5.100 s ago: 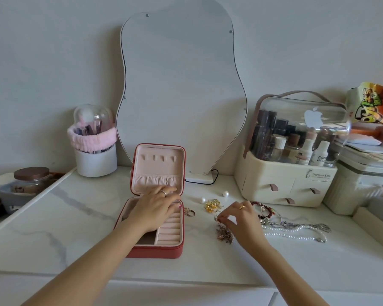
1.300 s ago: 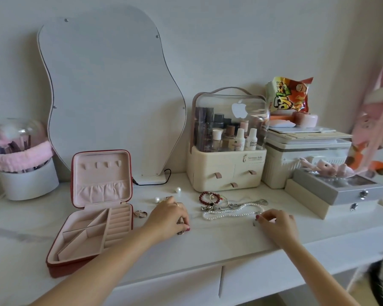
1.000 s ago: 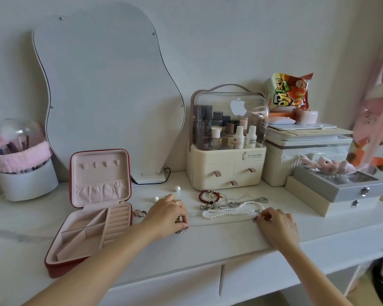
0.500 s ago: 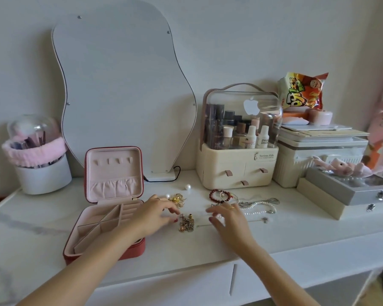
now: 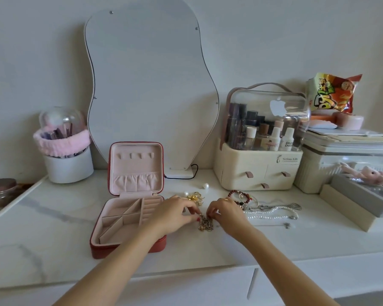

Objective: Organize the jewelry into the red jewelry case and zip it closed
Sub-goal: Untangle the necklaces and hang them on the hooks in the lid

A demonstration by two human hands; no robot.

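One red jewelry case (image 5: 128, 250) is lying open on the white marble tabletop (image 5: 53, 239), left of the middle, its pink-lined lid (image 5: 135, 167) standing upright at the far side. The lid is showing four small tabs in a row above one gathered pocket. The tray is showing a few divided compartments on its left and a column of ring rolls on its right; no jewelry is showing in the visible parts.

Two hands are meeting just to the right of the case. The left hand (image 5: 175, 214) is reaching across the case's near right corner, and the right hand (image 5: 227, 214) is facing it. Both are curling their fingertips in to pinch one small tangle of gold-coloured jewelry (image 5: 205, 223), which is lying on the tabletop between them. Each hand is wearing one ring.

Farther back, one gold cluster (image 5: 195, 196) is lying beside two loose pearls (image 5: 205, 185), one just left of it and one beyond it to the right. To the right of the hands, one dark red bead bracelet (image 5: 241, 195) is lying near a silver chain (image 5: 279, 206) and a white pearl strand (image 5: 272, 215), the two tangling together; how many strands there are cannot be told. One thin pin-like piece (image 5: 286, 225) is lying nearer than these.

Along the wall, one wavy mirror (image 5: 150, 85), one white brush holder (image 5: 68, 166) and one cream cosmetics organizer (image 5: 259, 171) with three drawers are standing.
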